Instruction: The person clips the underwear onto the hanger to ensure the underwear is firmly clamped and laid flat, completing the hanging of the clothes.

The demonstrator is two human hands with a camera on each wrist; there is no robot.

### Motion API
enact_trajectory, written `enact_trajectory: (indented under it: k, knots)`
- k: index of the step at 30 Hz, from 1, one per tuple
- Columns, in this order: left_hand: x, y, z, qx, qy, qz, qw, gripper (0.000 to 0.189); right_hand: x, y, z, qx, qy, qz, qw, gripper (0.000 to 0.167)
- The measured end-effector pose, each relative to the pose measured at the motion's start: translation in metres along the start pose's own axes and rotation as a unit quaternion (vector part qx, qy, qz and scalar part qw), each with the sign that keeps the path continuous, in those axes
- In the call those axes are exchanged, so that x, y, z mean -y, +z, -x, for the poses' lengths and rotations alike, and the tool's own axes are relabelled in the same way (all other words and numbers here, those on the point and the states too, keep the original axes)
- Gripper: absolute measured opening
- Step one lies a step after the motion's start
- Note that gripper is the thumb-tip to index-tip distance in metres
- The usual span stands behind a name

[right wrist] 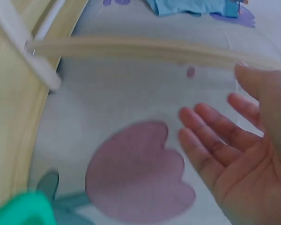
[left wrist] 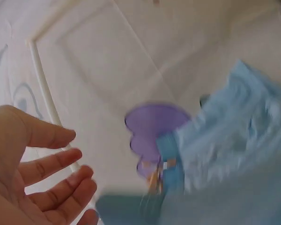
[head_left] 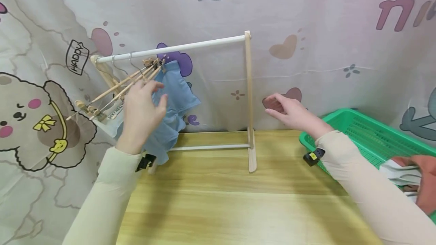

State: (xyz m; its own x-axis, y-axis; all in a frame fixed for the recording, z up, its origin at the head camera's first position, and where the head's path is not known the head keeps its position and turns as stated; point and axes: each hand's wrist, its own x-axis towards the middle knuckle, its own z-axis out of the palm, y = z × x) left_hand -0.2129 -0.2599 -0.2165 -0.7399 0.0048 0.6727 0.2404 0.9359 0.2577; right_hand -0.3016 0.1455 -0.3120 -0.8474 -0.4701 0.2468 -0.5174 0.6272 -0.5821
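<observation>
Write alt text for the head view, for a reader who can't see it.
A person's open left hand is raised in front of blue clothing clipped to hangers on a rack, while the open right hand hovers to the rack's right. At far right, a green basket holds rust and white fabric. Behind hangs a cartoon-print cloth.

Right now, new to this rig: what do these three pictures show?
No machine here: the left grip and the right grip are a person's bare hands. The wide picture comes from a head camera looking forward and down; the two close ones come from small black cameras on the wrists. A rack stands on the wood-look table, with light-blue clothing on clip hangers. To the right is a green basket with clothes inside. Both grips look open, holding nothing; the left is near the hangers.
</observation>
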Motion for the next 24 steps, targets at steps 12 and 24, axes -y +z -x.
enact_trajectory:
  k: [12,24]
  knots:
    - [-0.015,0.058,0.052,0.119,0.033,0.078,0.9893,0.022,-0.051,-0.049,0.060,0.115,0.084,0.078,0.9868,0.049]
    - [-0.020,0.093,0.083,0.178,0.040,0.105,0.9777,0.025,-0.107,-0.081,0.119,0.174,0.136,0.133,0.9662,0.055]
